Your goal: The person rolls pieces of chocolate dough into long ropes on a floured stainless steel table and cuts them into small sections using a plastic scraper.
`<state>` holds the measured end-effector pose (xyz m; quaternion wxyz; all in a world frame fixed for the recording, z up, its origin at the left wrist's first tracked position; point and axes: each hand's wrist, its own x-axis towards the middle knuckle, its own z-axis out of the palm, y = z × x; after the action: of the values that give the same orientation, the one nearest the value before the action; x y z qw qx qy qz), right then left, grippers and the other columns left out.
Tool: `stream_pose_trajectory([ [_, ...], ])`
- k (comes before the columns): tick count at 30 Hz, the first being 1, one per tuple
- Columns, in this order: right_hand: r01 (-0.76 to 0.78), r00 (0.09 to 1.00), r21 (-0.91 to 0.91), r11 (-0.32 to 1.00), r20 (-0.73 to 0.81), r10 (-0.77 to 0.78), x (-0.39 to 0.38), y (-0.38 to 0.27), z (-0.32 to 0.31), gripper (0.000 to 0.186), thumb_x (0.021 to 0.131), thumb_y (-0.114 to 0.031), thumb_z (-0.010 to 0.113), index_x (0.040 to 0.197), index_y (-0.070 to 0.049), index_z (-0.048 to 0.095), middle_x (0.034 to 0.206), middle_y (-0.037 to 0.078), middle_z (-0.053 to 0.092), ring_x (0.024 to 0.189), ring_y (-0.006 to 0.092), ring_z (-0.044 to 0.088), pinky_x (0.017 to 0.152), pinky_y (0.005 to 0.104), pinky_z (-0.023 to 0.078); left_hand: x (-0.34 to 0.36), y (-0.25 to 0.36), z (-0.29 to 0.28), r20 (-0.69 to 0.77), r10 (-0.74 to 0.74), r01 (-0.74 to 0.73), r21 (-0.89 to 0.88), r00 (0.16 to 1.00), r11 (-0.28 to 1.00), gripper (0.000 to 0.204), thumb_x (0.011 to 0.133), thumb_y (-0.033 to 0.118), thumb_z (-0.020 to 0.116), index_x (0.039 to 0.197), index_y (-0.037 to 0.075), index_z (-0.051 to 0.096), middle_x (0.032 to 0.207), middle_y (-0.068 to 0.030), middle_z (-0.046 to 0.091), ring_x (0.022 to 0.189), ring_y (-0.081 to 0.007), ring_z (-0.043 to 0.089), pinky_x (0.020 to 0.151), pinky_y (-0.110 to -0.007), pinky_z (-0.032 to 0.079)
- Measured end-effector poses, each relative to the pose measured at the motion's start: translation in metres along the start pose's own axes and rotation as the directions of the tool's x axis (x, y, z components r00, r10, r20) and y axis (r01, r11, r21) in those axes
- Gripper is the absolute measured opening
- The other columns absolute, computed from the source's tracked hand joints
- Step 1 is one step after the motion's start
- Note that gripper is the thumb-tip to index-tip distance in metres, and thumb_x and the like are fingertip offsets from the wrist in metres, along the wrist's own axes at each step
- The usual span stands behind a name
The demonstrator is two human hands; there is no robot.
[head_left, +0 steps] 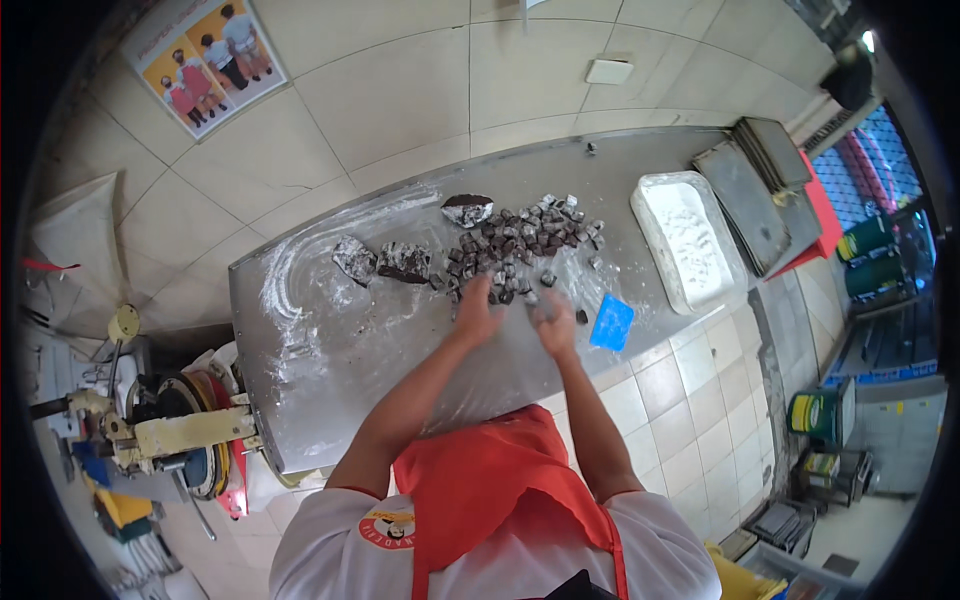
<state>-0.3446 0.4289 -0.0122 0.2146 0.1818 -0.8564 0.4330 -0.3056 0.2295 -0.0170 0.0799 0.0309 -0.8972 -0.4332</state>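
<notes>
Your left hand (480, 318) and right hand (551, 322) are apart from each other over the steel desk (325, 375), the left one's fingers at the near edge of a loose pile of dark cubes (515, 237) dusted white, the right one blurred by the scattered cubes, and you cannot tell from this view whether either is closed on one. Left of the pile, you have two larger dark chunks (405, 262) side by side, with a rounded dark piece (467, 209) behind its left part. To your right, a blue scraper (612, 323) lies near the right hand, and beyond it stands a rectangular tray (700, 301) of white powder (690, 240).
</notes>
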Motion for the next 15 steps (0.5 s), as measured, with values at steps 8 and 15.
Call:
stream_pose_trajectory([
  [8,-0.373,0.401,0.155,0.915,0.916,0.008,-0.064,0.07,-0.062,0.023,0.085,-0.022,0.066,0.1,-0.006,0.071,0.083,0.015,0.07,0.073,0.0312,0.067,0.07,0.0419,0.053,0.059,-0.065,-0.113,-0.012,-0.304,0.155,0.878,0.953,0.453,0.09,0.069,0.012,0.081,0.15,0.016,0.041,0.157,-0.0194,0.031,0.15,-0.0406,0.019,0.117,-0.063,0.02],
  [15,-0.252,0.717,0.103,0.962,0.688,0.114,0.067,0.129,-0.058,0.027,0.091,-0.027,0.063,0.108,-0.007,0.07,0.095,0.018,0.07,0.085,0.0345,0.068,0.075,0.042,0.054,0.126,-0.092,-0.109,0.254,-0.566,0.164,0.795,0.784,0.584,0.101,0.054,0.019,0.089,0.146,0.022,0.045,0.151,-0.0161,0.043,0.138,-0.0408,0.041,0.104,-0.068,0.038],
])
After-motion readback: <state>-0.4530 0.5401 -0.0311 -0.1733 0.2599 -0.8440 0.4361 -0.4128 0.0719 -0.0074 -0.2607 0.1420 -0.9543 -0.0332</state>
